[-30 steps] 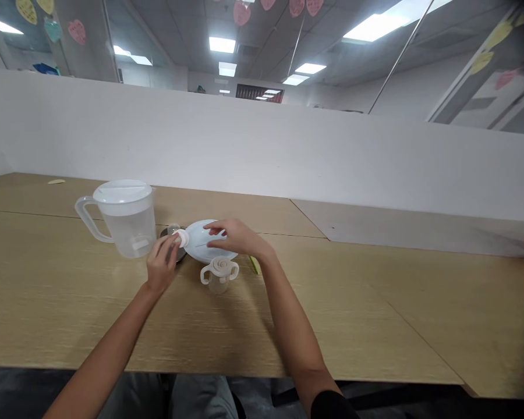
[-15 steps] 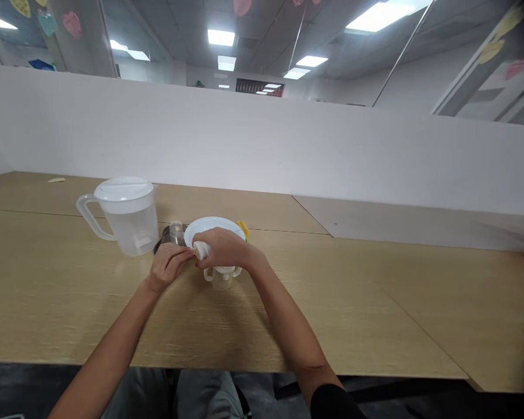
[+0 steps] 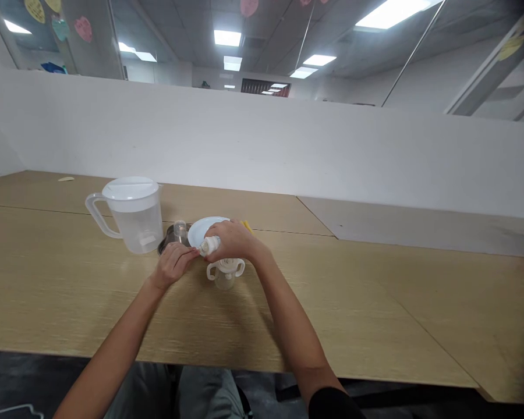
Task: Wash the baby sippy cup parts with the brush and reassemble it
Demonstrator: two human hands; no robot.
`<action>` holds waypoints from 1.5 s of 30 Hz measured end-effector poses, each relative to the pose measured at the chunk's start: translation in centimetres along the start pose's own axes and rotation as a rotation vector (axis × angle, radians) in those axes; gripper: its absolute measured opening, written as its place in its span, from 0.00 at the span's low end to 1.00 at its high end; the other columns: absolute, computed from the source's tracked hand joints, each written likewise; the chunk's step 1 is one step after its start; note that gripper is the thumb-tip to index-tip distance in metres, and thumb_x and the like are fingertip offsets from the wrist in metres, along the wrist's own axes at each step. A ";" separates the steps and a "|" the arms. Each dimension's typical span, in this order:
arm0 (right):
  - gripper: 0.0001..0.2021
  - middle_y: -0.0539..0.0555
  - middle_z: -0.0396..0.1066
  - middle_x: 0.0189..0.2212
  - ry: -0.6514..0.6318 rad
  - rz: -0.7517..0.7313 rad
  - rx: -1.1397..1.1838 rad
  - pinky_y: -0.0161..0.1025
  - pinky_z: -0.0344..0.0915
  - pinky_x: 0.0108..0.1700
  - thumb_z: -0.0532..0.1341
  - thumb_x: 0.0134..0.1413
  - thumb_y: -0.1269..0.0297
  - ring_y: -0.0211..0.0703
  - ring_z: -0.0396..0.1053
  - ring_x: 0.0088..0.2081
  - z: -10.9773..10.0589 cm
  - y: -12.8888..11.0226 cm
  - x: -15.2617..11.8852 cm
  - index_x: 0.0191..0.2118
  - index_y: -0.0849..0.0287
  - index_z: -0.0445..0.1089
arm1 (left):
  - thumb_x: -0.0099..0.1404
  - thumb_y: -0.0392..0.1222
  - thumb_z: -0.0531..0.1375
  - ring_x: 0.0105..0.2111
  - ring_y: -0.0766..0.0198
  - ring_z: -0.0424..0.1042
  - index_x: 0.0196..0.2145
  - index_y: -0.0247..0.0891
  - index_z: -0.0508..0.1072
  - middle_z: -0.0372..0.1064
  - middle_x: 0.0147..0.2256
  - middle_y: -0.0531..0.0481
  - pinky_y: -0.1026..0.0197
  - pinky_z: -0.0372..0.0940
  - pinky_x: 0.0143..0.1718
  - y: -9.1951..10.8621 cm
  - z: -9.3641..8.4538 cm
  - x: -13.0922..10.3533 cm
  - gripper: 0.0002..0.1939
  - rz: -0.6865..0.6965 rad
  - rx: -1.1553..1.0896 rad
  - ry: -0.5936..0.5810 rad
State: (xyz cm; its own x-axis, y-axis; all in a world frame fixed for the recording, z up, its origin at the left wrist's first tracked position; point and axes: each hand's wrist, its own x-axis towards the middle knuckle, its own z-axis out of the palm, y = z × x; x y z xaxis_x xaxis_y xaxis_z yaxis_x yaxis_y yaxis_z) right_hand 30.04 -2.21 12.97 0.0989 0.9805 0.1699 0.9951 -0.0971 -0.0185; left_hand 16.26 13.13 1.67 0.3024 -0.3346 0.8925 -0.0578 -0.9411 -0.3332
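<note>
My right hand (image 3: 232, 240) is wrapped round a small white bottle (image 3: 210, 245), tilted with its narrow end toward the left. The fingers of my left hand (image 3: 174, 263) are pinched together at that end; whatever they hold is too small to make out. Below my right hand a clear cup with two white handles (image 3: 225, 279) stands upright on the table. A white plate (image 3: 197, 231) lies behind the bottle, partly covered by my right hand. Left of the plate, a small clear container (image 3: 180, 231) stands at a dark tray (image 3: 162, 247).
A large lidded clear pitcher (image 3: 138, 227) stands on the wooden table (image 3: 332, 308) at the left. Something yellow (image 3: 247, 226) shows behind my right hand. A pale flat piece (image 3: 66, 178) lies at the far left. A white partition (image 3: 244, 139) rises behind the table.
The view has shifted slightly, moving the scene to the right. My right hand and the bottle have drawn a little away from my left fingertips, and more of the cup's top shows.
</note>
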 end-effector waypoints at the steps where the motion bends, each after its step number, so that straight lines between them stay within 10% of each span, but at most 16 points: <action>1: 0.20 0.54 0.73 0.40 -0.011 0.005 0.002 0.42 0.57 0.46 0.65 0.40 0.50 0.49 0.68 0.43 0.0 0.1 0.0 0.41 0.53 0.73 | 0.62 0.32 0.58 0.34 0.64 0.72 0.44 0.40 0.69 0.72 0.33 0.49 0.60 0.67 0.38 0.0 0.0 0.0 0.12 -0.001 -0.006 -0.005; 7: 0.17 0.55 0.72 0.38 0.034 -0.001 -0.033 0.42 0.58 0.44 0.65 0.41 0.54 0.50 0.67 0.41 0.2 -0.4 0.0 0.39 0.56 0.73 | 0.61 0.31 0.60 0.36 0.63 0.72 0.46 0.41 0.69 0.72 0.35 0.48 0.59 0.67 0.39 0.5 0.5 -0.2 0.15 -0.062 -0.081 0.012; 14: 0.18 0.54 0.69 0.41 0.210 0.032 0.261 0.36 0.58 0.43 0.62 0.46 0.64 0.43 0.65 0.42 -2.0 0.2 -1.1 0.46 0.61 0.68 | 0.66 0.48 0.54 0.53 0.52 0.64 0.63 0.37 0.48 0.63 0.53 0.35 0.47 0.61 0.52 1.5 1.0 0.1 0.32 -0.521 -0.201 -0.023; 23: 0.12 0.53 0.65 0.38 0.063 0.041 0.324 0.35 0.57 0.40 0.63 0.49 0.57 0.42 0.63 0.41 -4.0 1.0 -3.7 0.36 0.59 0.72 | 0.57 0.60 0.59 0.52 0.50 0.64 0.65 0.41 0.46 0.68 0.49 0.40 0.48 0.60 0.52 4.9 2.7 0.5 0.45 -0.538 -0.486 -0.391; 29: 0.11 0.53 0.68 0.40 -0.117 -0.090 0.267 0.35 0.59 0.41 0.66 0.45 0.69 0.40 0.65 0.40 -3.6 1.2 -3.6 0.39 0.59 0.73 | 0.57 0.57 0.60 0.53 0.49 0.62 0.59 0.39 0.59 0.66 0.52 0.40 0.46 0.58 0.53 5.3 3.5 0.0 0.36 -0.559 -0.435 -0.490; 45: 0.14 0.57 0.74 0.40 -0.154 0.069 0.018 0.34 0.61 0.39 0.58 0.47 0.76 0.45 0.70 0.43 -2.7 -0.1 -2.8 0.41 0.61 0.74 | 0.56 0.59 0.61 0.45 0.52 0.67 0.53 0.39 0.65 0.69 0.44 0.42 0.50 0.62 0.47 5.4 3.6 0.0 0.32 -0.546 -0.355 -0.427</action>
State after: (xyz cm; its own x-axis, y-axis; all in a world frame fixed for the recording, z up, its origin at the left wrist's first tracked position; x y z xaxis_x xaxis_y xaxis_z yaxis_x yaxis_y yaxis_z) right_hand 29.65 -5.42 15.12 0.1645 0.9863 0.0141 0.9856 -0.1638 -0.0428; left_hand 19.34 8.23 -1.21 0.7119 0.1606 0.6837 -0.0751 -0.9505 0.3015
